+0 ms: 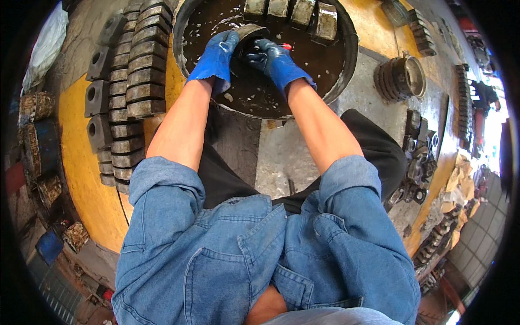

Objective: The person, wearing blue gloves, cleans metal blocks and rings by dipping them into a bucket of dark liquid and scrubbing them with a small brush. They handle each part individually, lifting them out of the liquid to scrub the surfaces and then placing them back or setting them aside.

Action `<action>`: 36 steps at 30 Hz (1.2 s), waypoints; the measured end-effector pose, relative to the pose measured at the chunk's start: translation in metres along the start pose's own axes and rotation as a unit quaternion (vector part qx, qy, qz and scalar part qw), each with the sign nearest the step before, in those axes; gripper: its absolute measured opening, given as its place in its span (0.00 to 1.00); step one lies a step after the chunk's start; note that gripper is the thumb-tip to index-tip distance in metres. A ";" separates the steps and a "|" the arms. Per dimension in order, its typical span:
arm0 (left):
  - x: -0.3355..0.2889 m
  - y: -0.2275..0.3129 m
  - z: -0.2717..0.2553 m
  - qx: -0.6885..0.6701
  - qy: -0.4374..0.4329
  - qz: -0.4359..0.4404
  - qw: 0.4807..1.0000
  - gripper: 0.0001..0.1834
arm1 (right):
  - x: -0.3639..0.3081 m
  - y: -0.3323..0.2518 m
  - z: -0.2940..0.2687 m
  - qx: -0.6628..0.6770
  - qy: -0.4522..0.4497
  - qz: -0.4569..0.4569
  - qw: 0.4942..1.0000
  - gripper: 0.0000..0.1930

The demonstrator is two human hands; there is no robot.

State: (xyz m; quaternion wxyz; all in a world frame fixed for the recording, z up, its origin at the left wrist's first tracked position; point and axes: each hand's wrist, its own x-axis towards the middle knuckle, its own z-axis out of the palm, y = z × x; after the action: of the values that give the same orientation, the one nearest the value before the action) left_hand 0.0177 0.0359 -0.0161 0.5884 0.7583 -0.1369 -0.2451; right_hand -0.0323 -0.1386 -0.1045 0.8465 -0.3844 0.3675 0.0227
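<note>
Both hands wear blue rubber gloves and work over a round tub [349, 65] of dark brown liquid. My left hand [215, 57] is closed on the left side of a metal part with a curved rim [250, 31]; its lower portion is dark and hard to make out. Close to that part's right side, my right hand [277, 60] has its fingers curled. A small red piece [285, 46] shows beside the right fingers, but what they hold is mostly hidden. Several blocky metal parts [301, 13] stand along the tub's far edge.
Stacked rows of metal blocks [146, 70] and grey blocks with round holes [97, 97] line the left. To the right are a ribbed metal cylinder [400, 77] and a cluster of small metal parts [420, 157]. My dark-trousered knee [374, 146] is near the tub.
</note>
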 end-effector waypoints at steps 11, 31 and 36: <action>0.028 -0.052 0.003 0.057 0.037 0.092 0.993 0.30 | -0.048 -0.039 0.038 -0.861 -0.149 -0.252 0.417 0.13; 0.009 -0.035 0.014 0.144 0.089 0.180 0.969 0.26 | -0.031 -0.021 -0.047 -0.157 0.020 0.051 0.986 0.19; 0.002 -0.023 0.028 0.133 0.065 0.110 0.983 0.28 | -0.022 -0.015 -0.060 -0.570 0.034 -0.357 0.739 0.16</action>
State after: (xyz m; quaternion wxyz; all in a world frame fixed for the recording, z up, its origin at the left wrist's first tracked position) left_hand 0.0024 0.0178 -0.0436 0.5130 0.8245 -0.2126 -0.1089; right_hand -0.0798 -0.1839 -0.1071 0.4025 -0.8986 0.1501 -0.0891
